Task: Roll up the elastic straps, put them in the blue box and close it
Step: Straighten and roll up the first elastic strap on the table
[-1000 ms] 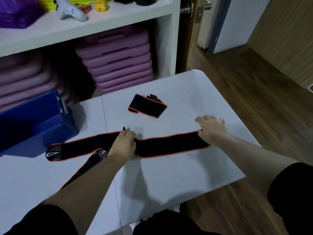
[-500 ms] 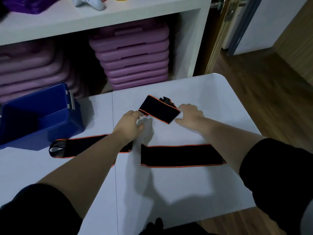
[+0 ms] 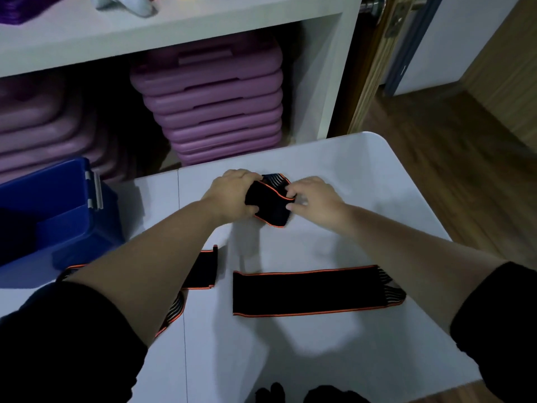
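No readable txt showing anywhere: no labels, brands, nos. or signs. White toy on the shelf (image 3: 122,2) is carrying a small dark mark, too blurred to read. Blue box (image 3: 58,205) and straps are showing no print.

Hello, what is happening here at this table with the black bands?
A person is tidying elastic straps on a white table. The left hand and right hand both hold a folded black strap with orange edges at the far side of the table. Two more straps lie flat nearer the person: one on the right, one partly under the left arm. The blue box stands open at the left, with no strap visible inside.
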